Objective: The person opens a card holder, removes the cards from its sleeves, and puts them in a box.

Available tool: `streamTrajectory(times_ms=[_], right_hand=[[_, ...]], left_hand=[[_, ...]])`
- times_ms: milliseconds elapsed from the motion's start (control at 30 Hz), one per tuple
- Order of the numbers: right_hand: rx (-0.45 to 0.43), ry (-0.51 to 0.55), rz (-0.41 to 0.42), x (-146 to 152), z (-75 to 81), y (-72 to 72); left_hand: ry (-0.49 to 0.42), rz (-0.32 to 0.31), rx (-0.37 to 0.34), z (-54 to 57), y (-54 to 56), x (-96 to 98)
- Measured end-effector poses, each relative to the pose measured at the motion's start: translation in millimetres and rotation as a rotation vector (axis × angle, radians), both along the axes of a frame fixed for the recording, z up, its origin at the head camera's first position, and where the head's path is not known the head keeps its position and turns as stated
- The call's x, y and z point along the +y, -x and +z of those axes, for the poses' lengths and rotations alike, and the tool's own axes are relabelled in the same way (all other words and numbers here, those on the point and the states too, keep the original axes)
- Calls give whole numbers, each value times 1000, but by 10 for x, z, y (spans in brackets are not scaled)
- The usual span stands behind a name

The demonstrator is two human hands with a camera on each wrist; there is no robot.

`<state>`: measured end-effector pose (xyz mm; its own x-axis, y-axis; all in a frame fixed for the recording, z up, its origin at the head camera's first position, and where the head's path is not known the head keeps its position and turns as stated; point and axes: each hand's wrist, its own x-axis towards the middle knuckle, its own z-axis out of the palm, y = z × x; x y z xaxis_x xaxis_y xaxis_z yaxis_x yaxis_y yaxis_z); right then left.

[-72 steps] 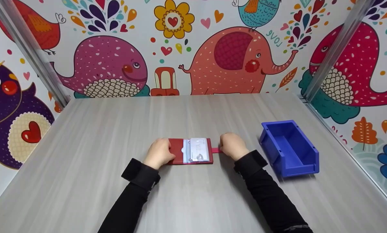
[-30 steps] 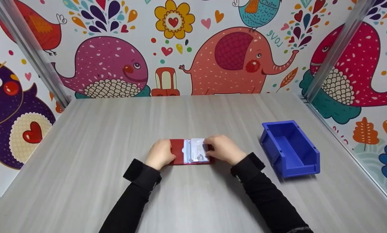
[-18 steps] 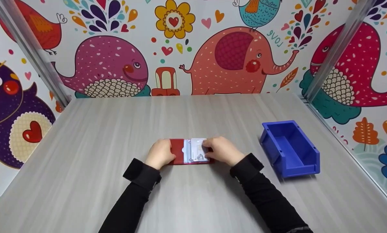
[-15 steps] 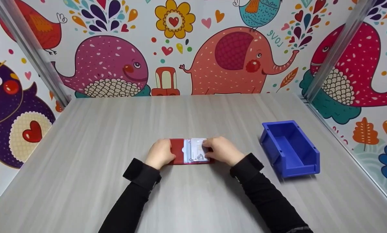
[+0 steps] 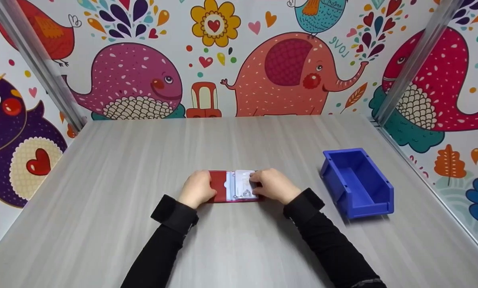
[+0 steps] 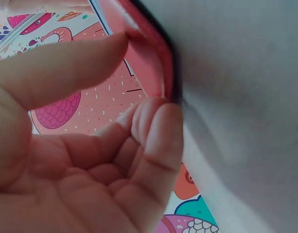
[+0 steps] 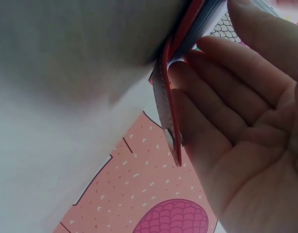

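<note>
A red card holder (image 5: 219,186) lies spread on the table, its clear sleeves and a white card (image 5: 243,185) facing up on the right half. My left hand (image 5: 197,188) grips the left cover; in the left wrist view the thumb lies on the red cover (image 6: 148,63) and the curled fingers meet its edge. My right hand (image 5: 277,185) holds the right edge by the sleeves, thumb and fingers on either side. In the right wrist view the strap (image 7: 167,107) with its snap hangs out beside the fingers, and the stacked sleeves (image 7: 200,29) show edge-on.
A blue plastic bin (image 5: 357,184) stands on the table to the right of my right hand. The pale wood-grain table (image 5: 143,152) ends at a wall (image 5: 219,60) printed with cartoon animals. Metal posts (image 5: 43,68) stand at the corners.
My right hand has let go of the strap and moved left onto the right edge of the card holder by the sleeves. The left hand keeps its grip on the left cover.
</note>
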<state>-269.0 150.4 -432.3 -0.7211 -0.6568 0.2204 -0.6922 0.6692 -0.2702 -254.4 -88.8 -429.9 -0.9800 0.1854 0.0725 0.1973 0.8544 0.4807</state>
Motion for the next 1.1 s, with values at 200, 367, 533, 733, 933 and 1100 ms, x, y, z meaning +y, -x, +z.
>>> streamTrajectory(times_ms=[200, 367, 533, 733, 933, 1100], right_hand=[[-27, -14, -20, -14, 20, 2], [-31, -31, -22, -19, 23, 1], [-10, -30, -6, -8, 10, 3], [16, -29, 6, -10, 18, -8], [9, -40, -1, -9, 16, -10], [6, -22, 0, -8, 21, -7]], left_hand=[[4, 3, 30, 35, -5, 1], [9, 2, 54, 77, -11, 7], [-16, 3, 78, 112, -22, 12], [-35, -18, 105, 146, -59, 80], [-42, -60, 150, 152, -78, 200], [-54, -88, 157, 133, -55, 311]])
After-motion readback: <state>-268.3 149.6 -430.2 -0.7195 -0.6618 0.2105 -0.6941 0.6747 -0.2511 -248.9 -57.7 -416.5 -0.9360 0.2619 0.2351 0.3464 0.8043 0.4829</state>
